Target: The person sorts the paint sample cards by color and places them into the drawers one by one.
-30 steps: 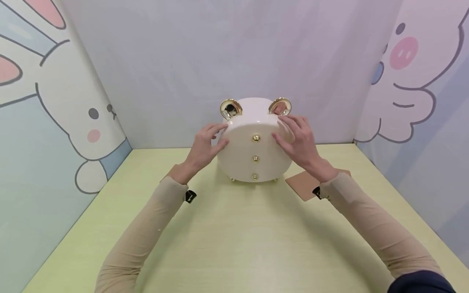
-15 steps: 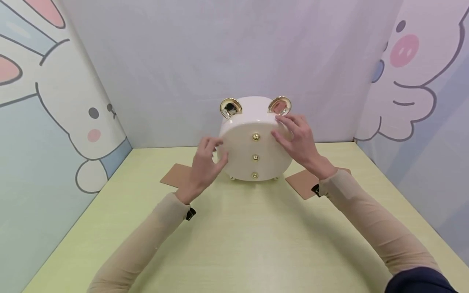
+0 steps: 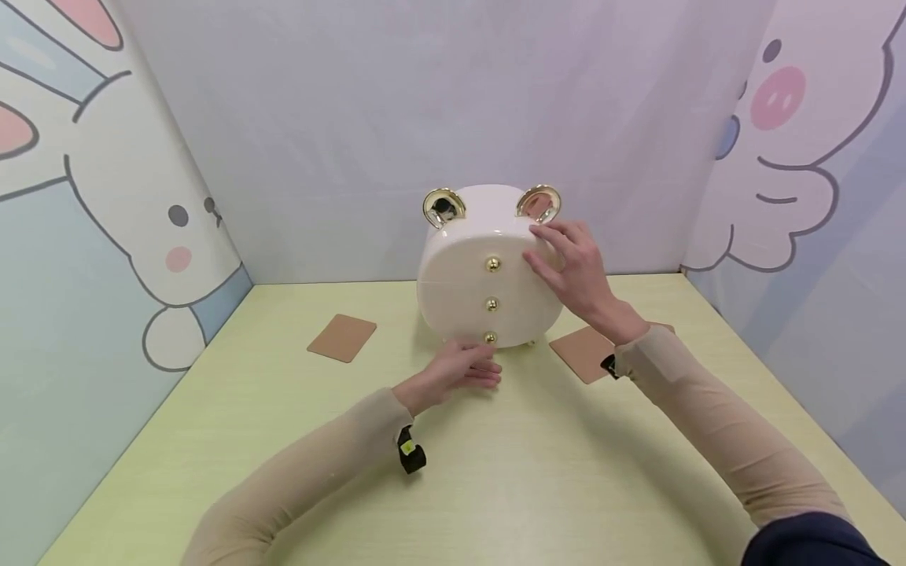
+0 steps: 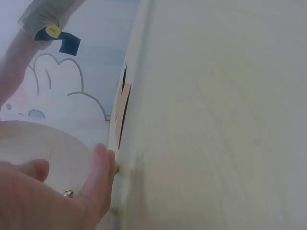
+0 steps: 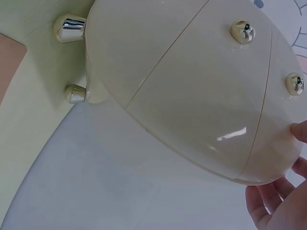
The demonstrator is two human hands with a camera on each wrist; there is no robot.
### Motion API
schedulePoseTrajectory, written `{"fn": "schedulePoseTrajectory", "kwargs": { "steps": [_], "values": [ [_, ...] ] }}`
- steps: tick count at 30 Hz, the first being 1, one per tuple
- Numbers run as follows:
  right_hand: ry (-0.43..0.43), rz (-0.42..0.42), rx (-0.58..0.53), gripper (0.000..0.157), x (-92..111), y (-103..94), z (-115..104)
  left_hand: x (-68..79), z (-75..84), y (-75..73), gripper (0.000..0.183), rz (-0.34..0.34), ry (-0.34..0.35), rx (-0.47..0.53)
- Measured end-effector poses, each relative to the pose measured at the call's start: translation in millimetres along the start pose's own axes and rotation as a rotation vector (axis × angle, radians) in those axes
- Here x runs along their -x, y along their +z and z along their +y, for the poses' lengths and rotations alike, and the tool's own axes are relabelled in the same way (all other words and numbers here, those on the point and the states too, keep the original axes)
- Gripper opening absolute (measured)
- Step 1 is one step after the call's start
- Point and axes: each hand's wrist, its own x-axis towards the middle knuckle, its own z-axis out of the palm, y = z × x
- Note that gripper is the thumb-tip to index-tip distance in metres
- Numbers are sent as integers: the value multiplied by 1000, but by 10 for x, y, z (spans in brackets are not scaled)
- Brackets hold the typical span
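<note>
- We see a glossy white, rounded chest (image 3: pixel 456 295) with two round golden ears (image 3: pixel 443 207) standing upright at the far middle of a pale yellow-green wooden table (image 3: pixel 495 479).
- Thin seams divide its front into sections, which sit flush; the inside is hidden from us. Three round gold knobs (image 3: pixel 491 304) run down the middle, and short gold feet (image 5: pixel 70 28) support it.
- Our right hand (image 3: pixel 579 271) grips the chest's upper right edge, thumb on the front, fingers bent around the side.
- Our left hand (image 3: pixel 458 369) has its fingers extended just before the lowest knob; we cannot tell whether it touches.
- Half a second ago our left hand was at the chest's left side, partly covering the flat brown square mat (image 3: pixel 342 338), which now shows whole. Our right hand has stayed put.
- A second brown mat (image 3: pixel 582 354) lies right of the chest, partly behind our right forearm.
</note>
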Motion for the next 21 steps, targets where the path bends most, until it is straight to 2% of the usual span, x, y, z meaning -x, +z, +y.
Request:
{"fn": "schedulePoseTrajectory", "kwargs": {
  "steps": [4, 8, 14, 21],
  "values": [
    [4, 2, 1, 36, -2, -2, -11, -117, -47, 97, 45, 25, -62, 194],
    [14, -7, 0, 36, 3, 0, -22, -207, -58, 152, 40, 95, -46, 291],
    [19, -13, 3, 36, 19, 7, -21, -281, -61, 165, 30, 155, -7, 362],
    [9, 0, 21, 37, 24, 1, -23, -307, -60, 179, 23, 187, 0, 374]
  ]
}}
